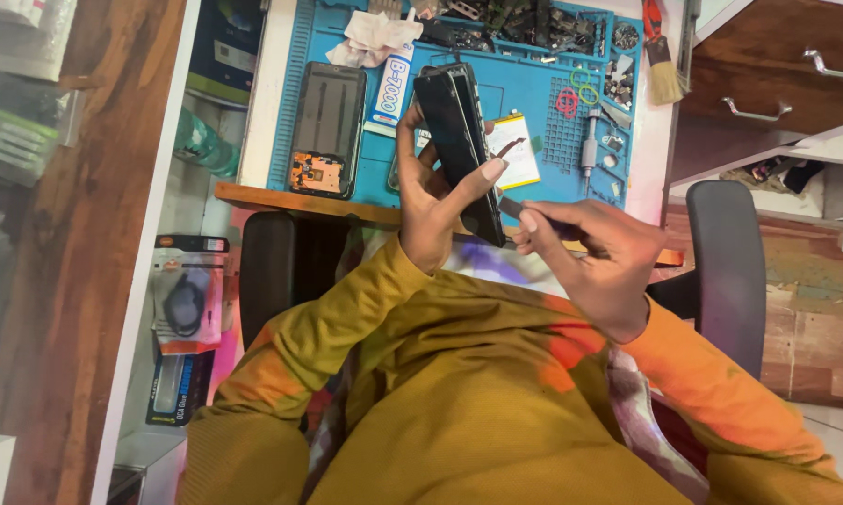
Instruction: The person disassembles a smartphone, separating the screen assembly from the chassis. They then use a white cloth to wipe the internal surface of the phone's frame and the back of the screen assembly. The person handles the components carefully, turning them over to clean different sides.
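The phone (459, 140) in the left hand (435, 201) has a glossy black glass face with a smooth sheen; the second phone body (326, 126) on the mat looks matt dark plastic; the work mat (533, 93) is blue, soft-looking rubber with a ribbed, gridded surface; the table edge (290, 198) is bare brown wood; the brush (662, 65) has pale bristles; the drawer handles (756, 114) are shiny metal; the sleeves (346, 318) are matt woven cloth.

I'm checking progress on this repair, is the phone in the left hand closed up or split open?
Split open. The phone in the left hand shows two dark layers parted at the top edge, and the right hand holds a thin tool at its lower end.
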